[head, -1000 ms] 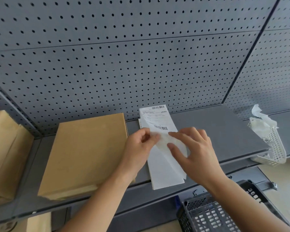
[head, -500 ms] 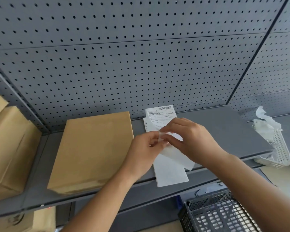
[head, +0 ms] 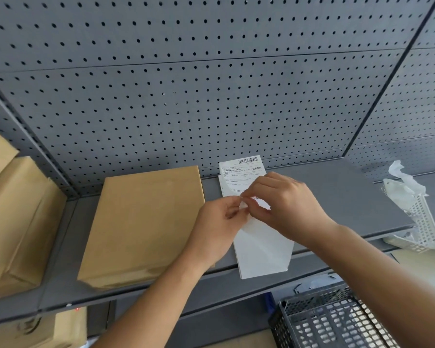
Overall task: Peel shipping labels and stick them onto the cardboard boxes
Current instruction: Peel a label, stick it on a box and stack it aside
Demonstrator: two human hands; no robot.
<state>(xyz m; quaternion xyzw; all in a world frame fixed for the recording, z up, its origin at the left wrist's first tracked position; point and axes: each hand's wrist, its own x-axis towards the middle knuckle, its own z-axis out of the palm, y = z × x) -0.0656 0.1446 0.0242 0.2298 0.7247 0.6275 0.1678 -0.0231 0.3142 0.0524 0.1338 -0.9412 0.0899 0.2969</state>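
Note:
A flat brown cardboard box (head: 146, 222) lies on the grey shelf (head: 337, 197), left of centre. To its right a stack of white shipping labels (head: 244, 172) with barcodes rests on the shelf. Above that stack I hold one white label sheet (head: 264, 244), which hangs down over the shelf's front edge. My left hand (head: 219, 222) pinches the sheet's top corner. My right hand (head: 284, 202) pinches the same corner from the right, fingertips meeting those of the left hand. The corner itself is hidden between the fingers.
More brown boxes (head: 13, 217) are stacked at the far left. A white perforated basket (head: 422, 222) with crumpled backing paper hangs at the shelf's right end. A dark mesh basket (head: 332, 320) stands below at the front right. A pegboard wall backs the shelf.
My right hand has moved up from the sheet's middle to its top corner and now pinches it beside the left hand. The view has shifted slightly left.

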